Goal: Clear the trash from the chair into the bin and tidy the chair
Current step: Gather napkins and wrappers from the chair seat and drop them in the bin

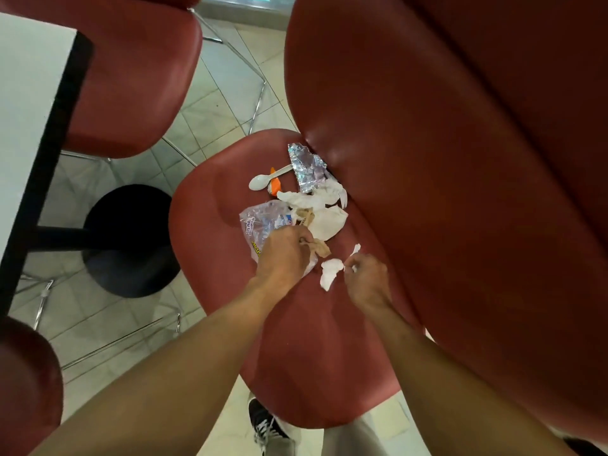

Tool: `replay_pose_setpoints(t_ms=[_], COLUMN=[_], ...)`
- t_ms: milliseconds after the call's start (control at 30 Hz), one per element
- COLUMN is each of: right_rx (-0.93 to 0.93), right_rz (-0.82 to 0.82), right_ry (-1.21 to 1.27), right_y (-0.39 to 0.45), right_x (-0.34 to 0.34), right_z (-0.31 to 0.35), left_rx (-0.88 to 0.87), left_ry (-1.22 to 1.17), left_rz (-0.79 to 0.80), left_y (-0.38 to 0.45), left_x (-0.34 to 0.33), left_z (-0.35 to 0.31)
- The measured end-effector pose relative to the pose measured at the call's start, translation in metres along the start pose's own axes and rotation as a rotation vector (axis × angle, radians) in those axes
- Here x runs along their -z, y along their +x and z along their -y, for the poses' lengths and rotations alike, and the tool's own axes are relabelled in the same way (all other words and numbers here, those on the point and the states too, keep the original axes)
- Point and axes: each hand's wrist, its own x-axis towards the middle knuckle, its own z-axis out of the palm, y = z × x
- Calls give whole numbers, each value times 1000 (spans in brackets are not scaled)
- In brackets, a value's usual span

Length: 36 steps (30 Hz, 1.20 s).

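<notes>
Both your hands work the litter on the chair seat.

Your left hand (pixel 284 250) pinches a brown scrap (pixel 320 248) over the clear bag (pixel 260 225), whose blue and yellow print is too blurred to read. Your right hand (pixel 365 274) pinches a white tissue (pixel 330 271). Beyond lie napkins (pixel 324 212), foil (pixel 306 169) and a spoon (pixel 263 181) on the chair (pixel 210 232).

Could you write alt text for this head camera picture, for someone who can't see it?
Seen from above, a person's left hand grips a brown paper scrap while the right hand pinches a white tissue on a red chair seat. Beyond lie a white plastic spoon, crumpled foil and a clear plastic bag.
</notes>
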Motion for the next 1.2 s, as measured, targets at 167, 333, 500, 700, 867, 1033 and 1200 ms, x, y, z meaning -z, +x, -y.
replay_pose_setpoints(t_ms=[167,333,500,700,867,1033,1200], right_rx=[-11,14,70,76,43,83,161], right_rz=[-59,-129,-178,-161,12,136,246], right_ry=[81,121,111,287,515,479,380], right_y=[-45,-94,-164,-239,-281,-314,-338], right_x=[15,16,6,-26,-59,-75,-85], right_z=[10,12,15,30,39,38,38], left_rx=[-9,13,-34,-45,25,97,228], left_ry=[-102,-96,-136,-154,-135,-186,-290], left_rz=[-75,-165,-196,-213,-230,-257,-337], left_y=[-59,-115,-183,-255,-302,-347,-384], left_x=[23,37,52,64,67,61,44], left_z=[-4,18,53,100,138,171,194])
